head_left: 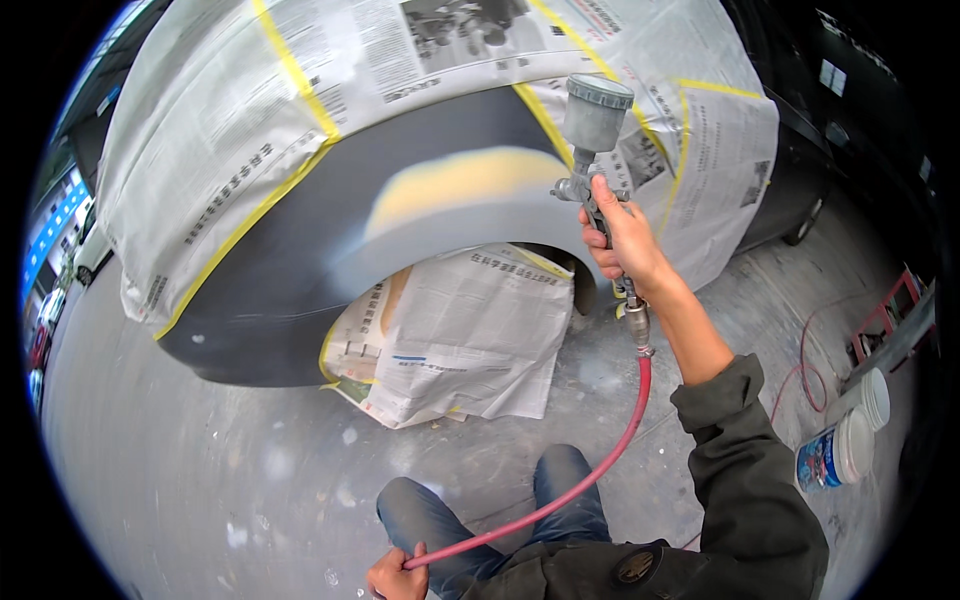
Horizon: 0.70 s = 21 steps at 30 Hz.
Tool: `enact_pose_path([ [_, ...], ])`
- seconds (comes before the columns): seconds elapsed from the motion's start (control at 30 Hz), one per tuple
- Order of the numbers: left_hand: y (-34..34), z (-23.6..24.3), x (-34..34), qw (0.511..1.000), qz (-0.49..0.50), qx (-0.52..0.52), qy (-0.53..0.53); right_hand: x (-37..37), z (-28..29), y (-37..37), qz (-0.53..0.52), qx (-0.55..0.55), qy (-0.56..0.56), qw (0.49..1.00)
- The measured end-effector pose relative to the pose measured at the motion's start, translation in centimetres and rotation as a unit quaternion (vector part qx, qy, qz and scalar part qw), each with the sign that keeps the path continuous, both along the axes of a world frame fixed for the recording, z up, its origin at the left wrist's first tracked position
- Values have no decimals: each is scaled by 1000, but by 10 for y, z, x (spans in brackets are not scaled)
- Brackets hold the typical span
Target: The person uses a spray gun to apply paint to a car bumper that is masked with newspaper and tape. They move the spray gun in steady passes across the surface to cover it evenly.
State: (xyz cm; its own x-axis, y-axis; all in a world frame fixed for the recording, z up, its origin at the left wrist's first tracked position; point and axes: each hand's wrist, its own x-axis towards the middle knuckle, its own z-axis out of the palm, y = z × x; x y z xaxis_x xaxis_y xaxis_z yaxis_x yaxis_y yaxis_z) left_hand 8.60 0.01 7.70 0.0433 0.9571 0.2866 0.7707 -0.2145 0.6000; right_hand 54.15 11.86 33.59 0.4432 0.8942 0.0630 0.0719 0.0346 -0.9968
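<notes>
My right hand point(620, 240) grips a metal spray gun point(582, 188) with a translucent grey cup point(596, 112) on top, held upright before a car's dark fender point(260, 260). A pale yellow patch point(465, 190) with a grey rim shows above the wheel arch. Newspaper masking point(200, 150), edged with yellow tape, surrounds the fender; more paper point(470, 340) hangs over the wheel. My left hand point(398, 574) is closed around the red hose point(545, 490), which runs up to the gun's fitting.
Two white buckets point(850, 448) stand on the grey floor point(250, 450) at my right, near a red-and-grey stand point(878, 325) and loose hose point(805, 370). My bent knees point(410, 510) are below the fender. A white car point(90, 255) is parked at the far left.
</notes>
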Motion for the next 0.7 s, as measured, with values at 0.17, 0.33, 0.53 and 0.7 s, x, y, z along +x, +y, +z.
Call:
enact_pose_path([
  [0.17, -5, 7, -4, 1000, 21, 0, 5, -39, 15, 25, 61, -11, -34, 997],
  [0.33, -9, 6, -8, 999, 32, -2, 9, -72, 26, 43, 110, -16, -70, 991],
  [0.53, -8, 5, -15, 995, -26, -91, 29, -93, 19, 51, 209, 15, -48, 977],
  [0.7, 12, -5, -17, 914, -302, -268, -41, -91, -64, 19, 204, -12, -32, 978],
])
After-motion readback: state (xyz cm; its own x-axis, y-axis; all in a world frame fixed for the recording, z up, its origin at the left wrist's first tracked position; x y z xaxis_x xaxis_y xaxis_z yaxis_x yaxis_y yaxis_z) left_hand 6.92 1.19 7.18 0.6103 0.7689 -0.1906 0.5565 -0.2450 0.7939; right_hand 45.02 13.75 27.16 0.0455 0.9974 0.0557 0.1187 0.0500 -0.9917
